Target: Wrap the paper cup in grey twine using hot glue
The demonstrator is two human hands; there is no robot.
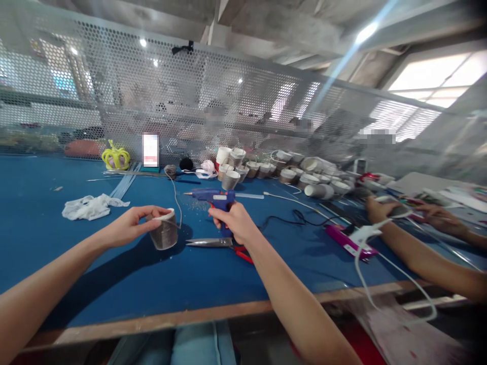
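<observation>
My left hand [139, 223] grips a small cup [165, 234] by its rim; grey yarn covers its side and the rim is white. From the cup a strand of grey yarn [176, 195] runs back to a small yarn ball [170, 171]. In my right hand [234, 221] is a blue glue gun [213, 195], its nozzle pointing left, above and to the right of the cup and apart from it. A clear glue stick [249, 196] sticks out of its rear. Below the gun lie scissors [213, 243] with red handles, partly hidden by my right wrist.
Several wrapped cups [312, 178] stand along the mesh screen [243, 121]. A white cloth [87, 207], glue sticks [125, 183] and a phone [150, 150] are at left. Right, a purple power strip [348, 242] with cords lies near a co-worker's hands [380, 209].
</observation>
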